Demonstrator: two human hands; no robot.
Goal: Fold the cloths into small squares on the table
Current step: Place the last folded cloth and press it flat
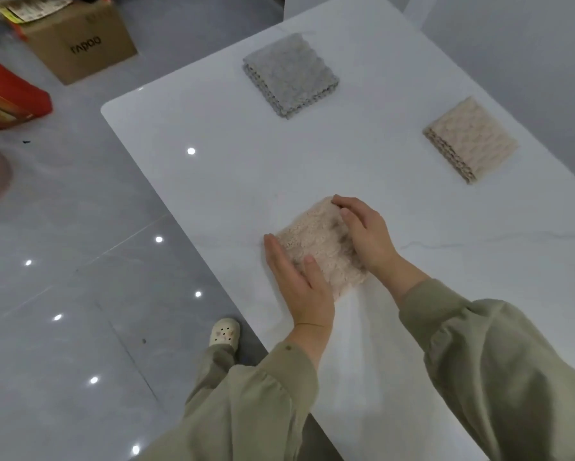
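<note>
Squaring is needing even pressure: flat-fingered left hand and loosely cupped right hand are pressing the fluffy beige folded cloth.

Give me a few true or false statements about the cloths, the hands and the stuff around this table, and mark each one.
1. The left hand and the right hand both touch the fluffy cloth. True.
2. The grey cloth lies spread out, unfolded. False: it is folded into a square.
3. Three cloths lie on the table. True.
4. The beige folded cloth sits on top of the grey cloth. False: they lie apart, the beige one further right.
5. The cardboard box stands on the table. False: it stands on the floor.
</note>
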